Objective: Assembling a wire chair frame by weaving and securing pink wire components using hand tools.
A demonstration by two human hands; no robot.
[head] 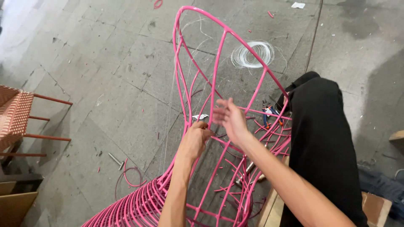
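Observation:
A pink metal wire chair frame (219, 63) stands in front of me, its tall back loop rising toward the top of the view. My left hand (196, 138) is closed on a frame bar where thin clear strands (173, 96) run down. Beside it, my right hand (230, 119) hovers with fingers spread, blurred, holding nothing that I can make out. My leg in black trousers (322, 143) lies to the right of the frame.
A coil of clear line (252, 54) lies on the grey stone floor behind the frame. Pliers with coloured handles (269, 114) rest near my knee. A woven orange chair (17, 117) stands at the left. A loop of pink cord (130, 176) and a small metal piece (114, 159) lie nearby.

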